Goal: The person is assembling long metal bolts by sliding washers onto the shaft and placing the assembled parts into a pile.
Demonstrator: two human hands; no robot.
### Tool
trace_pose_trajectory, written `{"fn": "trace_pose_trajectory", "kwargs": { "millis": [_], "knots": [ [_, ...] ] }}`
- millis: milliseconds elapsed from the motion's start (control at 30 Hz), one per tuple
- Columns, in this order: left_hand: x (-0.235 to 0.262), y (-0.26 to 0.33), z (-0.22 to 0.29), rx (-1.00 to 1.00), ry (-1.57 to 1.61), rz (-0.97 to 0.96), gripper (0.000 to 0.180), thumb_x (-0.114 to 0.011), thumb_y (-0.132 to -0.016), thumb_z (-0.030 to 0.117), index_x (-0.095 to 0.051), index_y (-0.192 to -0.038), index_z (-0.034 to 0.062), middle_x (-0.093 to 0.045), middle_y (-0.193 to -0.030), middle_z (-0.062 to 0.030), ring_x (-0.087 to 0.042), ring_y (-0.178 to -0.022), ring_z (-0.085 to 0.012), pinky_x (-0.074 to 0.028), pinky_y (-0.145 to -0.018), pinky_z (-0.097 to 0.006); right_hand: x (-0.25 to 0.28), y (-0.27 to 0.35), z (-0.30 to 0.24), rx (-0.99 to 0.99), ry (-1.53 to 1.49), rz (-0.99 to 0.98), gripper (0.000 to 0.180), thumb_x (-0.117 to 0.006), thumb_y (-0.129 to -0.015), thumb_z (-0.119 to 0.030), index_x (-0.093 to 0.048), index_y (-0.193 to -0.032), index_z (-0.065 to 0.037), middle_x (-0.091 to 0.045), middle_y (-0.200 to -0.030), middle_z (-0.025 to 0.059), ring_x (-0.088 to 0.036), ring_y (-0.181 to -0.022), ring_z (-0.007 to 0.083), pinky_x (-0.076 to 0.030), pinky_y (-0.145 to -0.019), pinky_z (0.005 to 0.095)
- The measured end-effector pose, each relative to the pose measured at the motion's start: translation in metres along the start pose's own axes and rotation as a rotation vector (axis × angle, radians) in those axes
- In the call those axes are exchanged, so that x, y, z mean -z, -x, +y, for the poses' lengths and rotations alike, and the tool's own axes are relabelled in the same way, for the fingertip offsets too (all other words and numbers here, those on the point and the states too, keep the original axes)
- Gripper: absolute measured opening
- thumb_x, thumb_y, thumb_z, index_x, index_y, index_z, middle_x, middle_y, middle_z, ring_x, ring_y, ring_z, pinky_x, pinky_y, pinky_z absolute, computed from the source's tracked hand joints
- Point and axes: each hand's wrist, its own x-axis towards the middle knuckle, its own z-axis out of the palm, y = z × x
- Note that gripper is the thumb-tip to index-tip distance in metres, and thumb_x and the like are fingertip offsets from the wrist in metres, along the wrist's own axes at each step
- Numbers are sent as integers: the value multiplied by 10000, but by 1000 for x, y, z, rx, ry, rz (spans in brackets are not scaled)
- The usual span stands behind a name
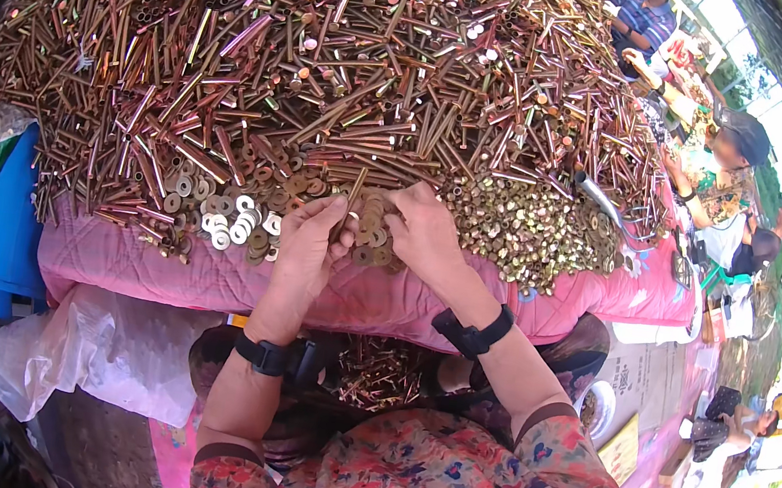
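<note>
My left hand is closed around a slim bronze-coloured bolt, which stands nearly upright between thumb and fingers. Close beside it, my right hand has its fingers bent inward over a small heap of dull brass washers. Its fingertips are partly hidden, so what they pinch cannot be made out. Left of my hands lie shiny silver washers and darker ones. On the right is a mound of small gold-coloured nuts.
A big pile of bolts and metal tubes covers the pink quilted cloth ahead. A curved metal tool rests at its right. Clear plastic sheeting hangs lower left, near a blue container. Other people sit along the right.
</note>
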Motion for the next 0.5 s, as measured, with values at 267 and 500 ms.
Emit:
{"fn": "trace_pose_trajectory", "kwargs": {
  "millis": [267,500],
  "knots": [
    [3,8,4,-2,-207,-4,167,-658,-849,169,-662,-841,3,-586,-635,-28,-467,-453,-59,-309,-391,-163,4,5,13,-214,-230,-23,110,-652,-782,-85,-598,-854,-21,-613,-714,128,-615,-653,303,-490,-609,366],
    [0,10,-5,72,-253,-89,196,-697,-821,198,-670,-770,11,-542,-567,20,-409,-405,-30,-269,-380,-165,6,24,-6,-337,-633,111,88,-636,-816,-69,-577,-852,-14,-622,-705,129,-611,-583,218,-488,-557,282]
  ]
}}
